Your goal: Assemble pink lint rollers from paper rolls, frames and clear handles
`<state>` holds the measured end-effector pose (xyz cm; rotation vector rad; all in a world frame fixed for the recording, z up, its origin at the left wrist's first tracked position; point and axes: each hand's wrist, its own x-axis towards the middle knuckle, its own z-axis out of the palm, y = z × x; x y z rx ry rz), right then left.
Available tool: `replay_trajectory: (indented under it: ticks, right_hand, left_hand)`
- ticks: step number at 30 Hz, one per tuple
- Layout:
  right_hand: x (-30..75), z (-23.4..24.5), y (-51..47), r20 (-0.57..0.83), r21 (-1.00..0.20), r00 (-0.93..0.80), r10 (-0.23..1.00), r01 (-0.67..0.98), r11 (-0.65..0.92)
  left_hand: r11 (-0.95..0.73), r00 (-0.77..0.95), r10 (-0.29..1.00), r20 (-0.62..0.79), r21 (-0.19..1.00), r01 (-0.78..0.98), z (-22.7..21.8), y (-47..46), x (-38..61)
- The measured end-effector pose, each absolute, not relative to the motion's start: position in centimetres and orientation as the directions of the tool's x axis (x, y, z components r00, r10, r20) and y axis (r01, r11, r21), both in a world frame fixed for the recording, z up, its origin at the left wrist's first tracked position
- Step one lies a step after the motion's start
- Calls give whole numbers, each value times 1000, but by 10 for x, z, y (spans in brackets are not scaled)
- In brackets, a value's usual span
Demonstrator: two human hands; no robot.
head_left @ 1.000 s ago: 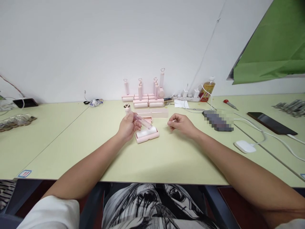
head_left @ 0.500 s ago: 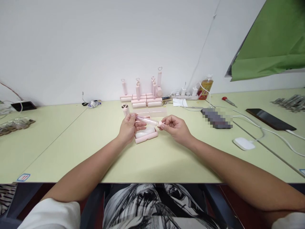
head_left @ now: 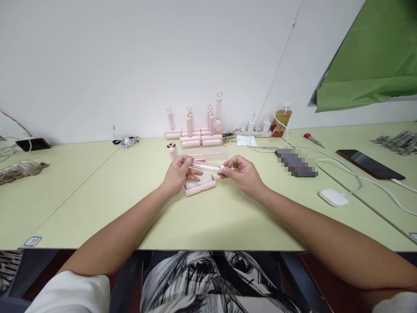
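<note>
My left hand (head_left: 178, 174) grips a thin clear pink tube (head_left: 205, 166) by its left end and holds it level above the table. My right hand (head_left: 240, 173) pinches a small pink cap (head_left: 223, 169) against the tube's right end. Just below the tube lies a pink case (head_left: 199, 186) with a white roll in it. A short pink handle (head_left: 172, 151) stands upright just behind my left hand.
Several pink handles and cases (head_left: 199, 132) stand in a group by the wall. A clear pink lid (head_left: 210, 154) lies behind my hands. To the right are a power strip (head_left: 256, 130), an amber bottle (head_left: 282, 119), a red screwdriver (head_left: 312, 140), a phone (head_left: 369, 163) and a white charger (head_left: 332, 197).
My right hand came in from the right and met the end of the tube with the small cap. The tube swung from tilted to level.
</note>
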<state>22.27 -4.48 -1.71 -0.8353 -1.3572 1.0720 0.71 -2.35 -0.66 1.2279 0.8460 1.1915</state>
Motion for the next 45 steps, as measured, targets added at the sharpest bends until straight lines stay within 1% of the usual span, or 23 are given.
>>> replay_trajectory:
  ticks: [3,5,9,12,15,17,23,26,31,37,40,45]
  right_hand:
    - [224,-15,-43,320,-940,-58,946,-144,310]
    - [225,-14,-42,314,-942,-48,948,-141,305]
    - [226,-15,-42,300,-948,-74,951,-137,288]
    - [226,-17,-43,294,-949,-119,948,-149,276]
    - [224,-18,-45,286,-952,-153,946,-157,263]
    - [223,-18,-45,273,-957,-179,945,-153,248]
    - [226,-19,-47,229,-973,-347,910,-72,218]
    - [228,-20,-47,217,-974,-383,898,-27,224]
    - [230,-20,-47,175,-971,-430,886,76,228]
    - [232,-21,-46,171,-930,-486,857,207,303]
    - [233,-22,-45,154,-918,-511,846,244,314]
    - [233,-24,-46,117,-919,-525,843,264,292]
  left_hand:
    - [-164,285,944,166,986,-29,-10,-26,6]
    - [-266,343,914,216,958,107,-11,-28,6]
    - [-511,427,829,362,800,315,-10,-30,3]
    - [-573,512,786,347,720,391,-6,-32,0]
    - [-617,601,741,299,658,433,-3,-38,1]
    - [-636,630,722,285,631,444,-2,-43,3]
    - [-633,565,746,354,641,434,-5,-43,4]
    - [-635,556,745,369,645,424,-6,-41,2]
    - [-638,580,736,350,645,420,-6,-42,2]
    - [-666,603,715,355,607,433,-4,-42,2]
    - [-696,657,687,309,539,475,-2,-43,1]
    - [-734,716,671,192,308,605,4,-50,3]
